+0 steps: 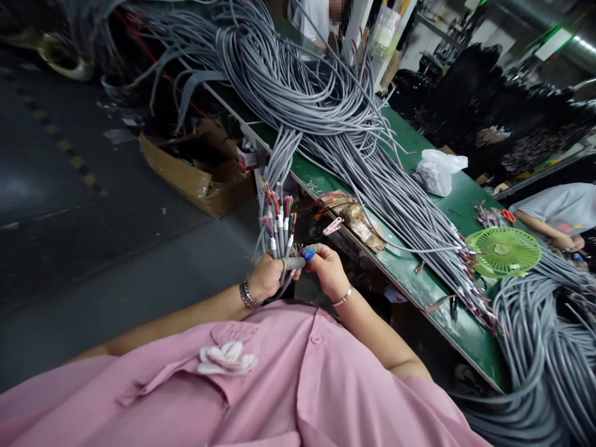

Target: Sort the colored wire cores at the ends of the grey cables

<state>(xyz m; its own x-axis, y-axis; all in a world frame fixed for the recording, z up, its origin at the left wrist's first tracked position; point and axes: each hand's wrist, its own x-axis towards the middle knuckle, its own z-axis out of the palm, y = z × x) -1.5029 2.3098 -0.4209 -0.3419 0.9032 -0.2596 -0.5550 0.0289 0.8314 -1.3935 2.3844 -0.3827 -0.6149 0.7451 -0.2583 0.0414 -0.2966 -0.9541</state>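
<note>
My left hand (269, 275) is wrapped round a bunch of grey cables (280, 239), whose stripped ends stand up with white collars and thin coloured wires. Grey covers sit on some fingers of both hands. Close beside it on the right, my right hand (327, 267) pinches at the small coloured wires (297, 249) of one cable end, with a blue cover (308, 254) on a fingertip. The fingertips of both hands nearly meet there. Below my hands, a few of the grey cables hang down.
A green table (470, 335) runs diagonally, bearing a large heap of grey cables (288, 81), a green fan (503, 251), a plastic bag (439, 171) and a pink clip (333, 226). An open cardboard box (214, 195) stands left of it. Another person's hands (568, 242) are at far right.
</note>
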